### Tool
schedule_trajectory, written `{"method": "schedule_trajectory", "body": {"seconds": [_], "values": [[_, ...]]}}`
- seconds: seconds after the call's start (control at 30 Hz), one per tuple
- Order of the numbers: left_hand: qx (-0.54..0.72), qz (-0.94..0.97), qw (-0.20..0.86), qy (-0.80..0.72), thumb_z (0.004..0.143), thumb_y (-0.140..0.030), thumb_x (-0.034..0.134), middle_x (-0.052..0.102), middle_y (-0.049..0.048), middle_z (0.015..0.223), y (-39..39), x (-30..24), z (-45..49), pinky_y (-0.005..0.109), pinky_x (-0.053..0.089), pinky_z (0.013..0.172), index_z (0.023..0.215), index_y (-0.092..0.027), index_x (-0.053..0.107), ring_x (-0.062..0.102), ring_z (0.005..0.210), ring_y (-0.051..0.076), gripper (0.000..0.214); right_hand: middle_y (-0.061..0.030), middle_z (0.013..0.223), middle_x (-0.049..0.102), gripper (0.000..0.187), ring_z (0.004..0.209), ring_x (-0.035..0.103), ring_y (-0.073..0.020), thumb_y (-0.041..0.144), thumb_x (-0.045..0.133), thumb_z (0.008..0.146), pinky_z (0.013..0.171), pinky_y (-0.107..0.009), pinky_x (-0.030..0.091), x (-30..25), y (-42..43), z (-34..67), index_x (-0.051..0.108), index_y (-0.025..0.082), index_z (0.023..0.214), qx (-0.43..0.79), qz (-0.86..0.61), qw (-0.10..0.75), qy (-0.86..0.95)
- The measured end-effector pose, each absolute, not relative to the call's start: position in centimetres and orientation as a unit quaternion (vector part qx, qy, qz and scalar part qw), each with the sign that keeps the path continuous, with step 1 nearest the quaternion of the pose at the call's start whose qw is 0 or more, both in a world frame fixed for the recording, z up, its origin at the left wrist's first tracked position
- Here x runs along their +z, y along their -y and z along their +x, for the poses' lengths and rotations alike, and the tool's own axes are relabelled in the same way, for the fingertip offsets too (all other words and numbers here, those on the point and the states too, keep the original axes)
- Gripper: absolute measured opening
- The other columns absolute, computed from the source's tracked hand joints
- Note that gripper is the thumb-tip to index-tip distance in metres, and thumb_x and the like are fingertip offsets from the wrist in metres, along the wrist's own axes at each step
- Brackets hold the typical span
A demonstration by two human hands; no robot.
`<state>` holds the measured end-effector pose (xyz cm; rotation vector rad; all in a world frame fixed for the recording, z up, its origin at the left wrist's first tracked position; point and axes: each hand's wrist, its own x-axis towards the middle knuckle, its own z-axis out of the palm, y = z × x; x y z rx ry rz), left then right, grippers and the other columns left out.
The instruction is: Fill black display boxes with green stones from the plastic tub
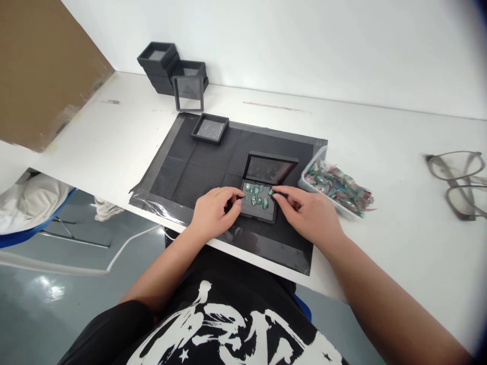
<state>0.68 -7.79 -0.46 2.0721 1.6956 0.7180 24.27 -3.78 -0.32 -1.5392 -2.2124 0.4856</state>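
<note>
A small black display case (271, 215) lies on the black mat with its clear-windowed lid (265, 169) raised. Several green polished stones (254, 199) rest on the grey pad inside. My right hand (310, 210) reaches in from the right, thumb and forefinger closed on a green stone (271, 191) by the pad's upper right corner. At the opposite side is my left hand (216, 210), its thumb and forefinger bent together at the case's left edge, beside the stones. Whatever lies between those left fingertips is too small to make out.
A clear plastic tub (304, 180) heaped with wrapped green and reddish pieces stands right of the black mat (182, 175). One black frame (210, 129) lies on the mat's far part. Behind it are stacked black cases (158, 66). Eyeglasses (456, 175) lie far right.
</note>
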Motion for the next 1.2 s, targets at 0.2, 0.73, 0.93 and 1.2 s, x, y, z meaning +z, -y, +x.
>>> {"method": "schedule_trajectory", "body": {"seconds": [0.2, 0.73, 0.93, 1.2], "values": [[0.259, 0.742, 0.180, -0.591, 0.095, -0.028, 0.052, 0.069, -0.0029, 0.083, 7.8, -0.4, 0.7, 0.026, 0.047, 0.075, 0.103, -0.026, 0.070, 0.058, 0.074, 0.011, 0.019, 0.0028, 0.054, 0.059, 0.032, 0.045, 0.051, -0.0131, 0.041, 0.056, 0.094, 0.052, -0.029, 0.039, -0.4, 3.6, 24.1, 0.078, 0.021, 0.107, 0.198, -0.548, 0.222, 0.782], [0.255, 0.739, 0.180, -0.597, 0.094, -0.029, 0.054, 0.070, -0.0027, 0.088, 7.8, -0.7, 0.6, 0.027, 0.048, 0.078, 0.112, -0.026, 0.067, 0.060, 0.077, 0.012, 0.023, 0.0033, 0.058, 0.054, 0.034, 0.054, 0.054, -0.0135, 0.037, 0.058, 0.093, 0.056, -0.026, 0.042, 0.4, 4.4, 24.1, 0.072, 0.019, 0.119, 0.226, -0.483, 0.228, 0.814], [0.253, 0.740, 0.185, -0.596, 0.095, -0.032, 0.055, 0.070, -0.0031, 0.087, 7.8, -0.6, 0.6, 0.027, 0.047, 0.078, 0.112, -0.026, 0.067, 0.060, 0.076, 0.012, 0.022, -0.0011, 0.063, 0.067, 0.029, 0.058, 0.061, -0.0162, 0.037, 0.057, 0.094, 0.058, -0.028, 0.045, 0.3, 4.4, 24.1, 0.078, 0.021, 0.107, 0.178, -0.468, 0.223, 0.836], [0.255, 0.741, 0.182, -0.594, 0.095, -0.032, 0.056, 0.069, -0.0041, 0.087, 7.8, -0.7, 0.5, 0.026, 0.046, 0.077, 0.112, -0.026, 0.066, 0.059, 0.076, 0.011, 0.021, -0.0036, 0.091, 0.080, 0.029, 0.065, 0.068, -0.0155, 0.037, 0.057, 0.097, 0.060, -0.027, 0.048, -0.3, 4.5, 24.1, 0.079, 0.022, 0.108, 0.139, -0.451, 0.207, 0.857]]}}
